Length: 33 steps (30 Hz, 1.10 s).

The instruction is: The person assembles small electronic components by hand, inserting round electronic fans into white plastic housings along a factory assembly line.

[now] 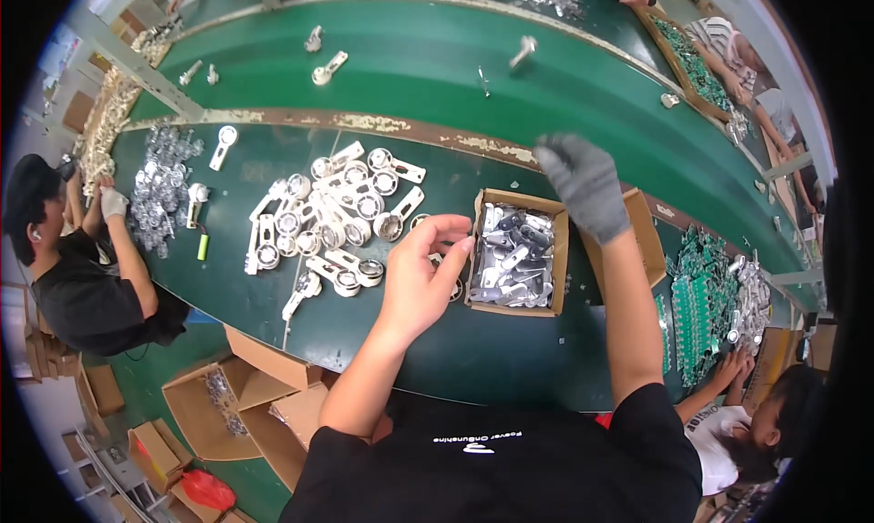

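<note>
From the head view, on the dark green table [537, 359], a cardboard box [562, 259] of metal parts [514, 250] sits between the left hand [421, 273], fingers bent, thumb apart, and the gloved right hand [587, 186], its fingers' state unclear. Far: green belt [410, 59]. Near left: cartons [187, 405].

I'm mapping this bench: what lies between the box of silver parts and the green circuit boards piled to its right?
The head view shows a second cardboard box between them, partly hidden by the person's right forearm.
</note>
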Available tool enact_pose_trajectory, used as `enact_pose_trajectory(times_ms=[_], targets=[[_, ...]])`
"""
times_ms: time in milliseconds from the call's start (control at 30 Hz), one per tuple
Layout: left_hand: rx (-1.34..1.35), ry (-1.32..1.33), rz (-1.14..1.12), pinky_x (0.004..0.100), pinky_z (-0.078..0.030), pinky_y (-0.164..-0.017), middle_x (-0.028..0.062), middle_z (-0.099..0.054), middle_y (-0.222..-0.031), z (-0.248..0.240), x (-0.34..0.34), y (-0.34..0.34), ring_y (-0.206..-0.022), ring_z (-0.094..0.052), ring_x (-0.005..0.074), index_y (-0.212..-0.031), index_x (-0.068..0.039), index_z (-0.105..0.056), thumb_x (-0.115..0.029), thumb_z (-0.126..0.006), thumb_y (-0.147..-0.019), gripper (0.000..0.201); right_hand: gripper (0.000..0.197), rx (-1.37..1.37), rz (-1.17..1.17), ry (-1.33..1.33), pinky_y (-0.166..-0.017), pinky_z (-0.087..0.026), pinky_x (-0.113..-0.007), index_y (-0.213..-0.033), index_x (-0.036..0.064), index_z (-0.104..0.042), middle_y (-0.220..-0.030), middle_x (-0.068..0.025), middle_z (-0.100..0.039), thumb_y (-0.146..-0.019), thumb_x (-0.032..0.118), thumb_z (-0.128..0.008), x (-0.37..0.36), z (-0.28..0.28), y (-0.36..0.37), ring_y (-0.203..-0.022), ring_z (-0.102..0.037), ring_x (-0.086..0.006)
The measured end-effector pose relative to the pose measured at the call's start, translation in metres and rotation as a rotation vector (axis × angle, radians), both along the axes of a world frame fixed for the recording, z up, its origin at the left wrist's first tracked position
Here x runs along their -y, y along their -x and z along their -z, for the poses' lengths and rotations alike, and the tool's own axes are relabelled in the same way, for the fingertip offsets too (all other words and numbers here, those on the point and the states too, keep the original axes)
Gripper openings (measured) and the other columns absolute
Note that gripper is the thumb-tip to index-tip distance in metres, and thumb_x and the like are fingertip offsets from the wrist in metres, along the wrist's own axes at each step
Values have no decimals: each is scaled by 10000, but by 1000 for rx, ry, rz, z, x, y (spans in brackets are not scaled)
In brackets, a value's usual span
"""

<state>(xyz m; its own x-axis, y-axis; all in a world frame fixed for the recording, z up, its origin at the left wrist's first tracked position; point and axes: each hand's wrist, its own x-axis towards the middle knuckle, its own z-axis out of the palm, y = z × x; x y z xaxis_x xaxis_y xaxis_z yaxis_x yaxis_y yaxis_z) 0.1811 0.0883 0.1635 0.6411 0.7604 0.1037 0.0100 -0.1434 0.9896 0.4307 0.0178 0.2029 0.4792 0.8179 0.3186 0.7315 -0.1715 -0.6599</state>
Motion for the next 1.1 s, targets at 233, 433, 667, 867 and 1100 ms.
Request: enact_pose_trajectory(times_ms=[233, 433, 667, 867, 1100], targets=[[-136, -339, 103, 372, -540, -777, 117, -675, -997, 10, -3, 3, -893, -654, 287, -1089, -32, -709, -68, -761, -864, 234, 401, 279, -202, 339, -994, -515, -431, -1187, 36, -683, -1280, -189, -621, -824, 175, -782, 48, 1, 69, -1152, -616, -368], [-343, -655, 149, 428, -452, -904, 48, -628, -1193, 10, 26, -8, -1102, -556, 310, -1085, -64, -714, -122, -832, -715, 393, 392, 448, -233, 665, -943, -522, -434, -1231, 52, -661, -1226, -161, -657, -901, 263, -655, 63, 30, 85, -1106, -645, -321], [-445, -836, 178, 422, -411, -860, 36, -615, -906, 10, 32, -13, -1023, -552, 270, -832, -61, -707, -101, -683, -722, 120, 172, 229, -196, 418, -821, -543, -444, -1018, 55, -749, -988, -134, -715, -890, 165, -712, 68, 26, 78, -926, -680, -338], [-410, -830, 188, 435, -406, -900, 78, -605, -895, 12, 23, -14, -1026, -539, 282, -825, -54, -681, -98, -639, -757, 91, 210, -457, 183, 174, -630, -527, -268, -1127, -6, -746, -863, -44, -732, -983, 141, -703, 76, 18, 79, -699, -653, -102], [-308, -782, 102, 430, -422, -872, 52, -629, -987, -1, 2, -24, -1023, -552, 286, -965, -67, -720, -48, -746, -748, 219, 242, -457, 307, 4, -589, -411, -208, -1177, 23, -747, -773, 18, -637, -1005, 174, -669, 91, 23, 66, -643, -514, -41]])
